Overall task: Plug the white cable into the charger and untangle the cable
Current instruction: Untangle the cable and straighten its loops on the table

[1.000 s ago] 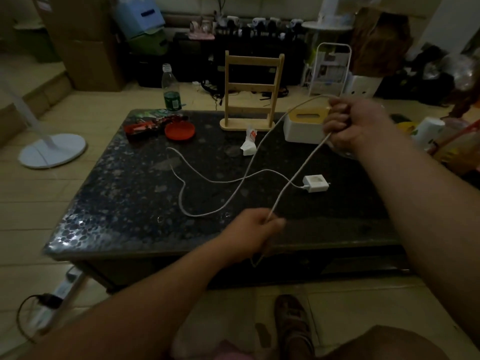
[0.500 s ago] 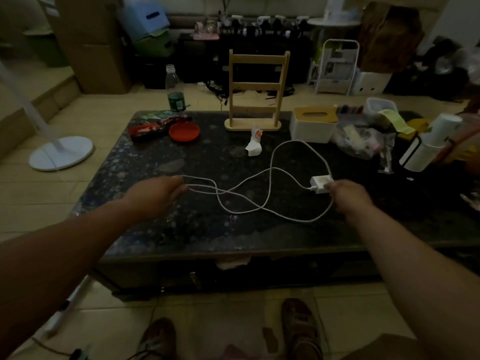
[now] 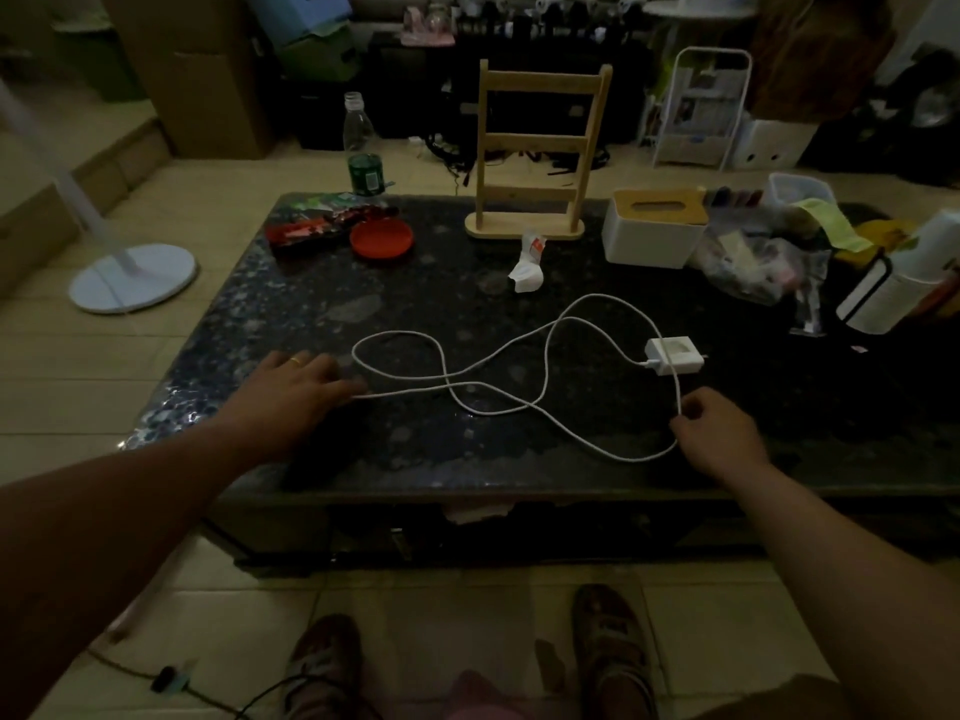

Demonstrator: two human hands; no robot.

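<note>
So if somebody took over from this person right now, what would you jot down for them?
Left hand: flat on the table, fingers on one end of the white cable.
Right hand: pinching the cable just below the charger.
Done: cable appears plugged into the charger, which lies on the table.
Left: the cable lies in loops that cross in several places; draw them out straight.

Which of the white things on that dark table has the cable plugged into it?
The small white charger near the right hand. The white cable enters its left side, whereas the bigger white tissue box and crumpled wrapper behind have nothing attached.
</note>
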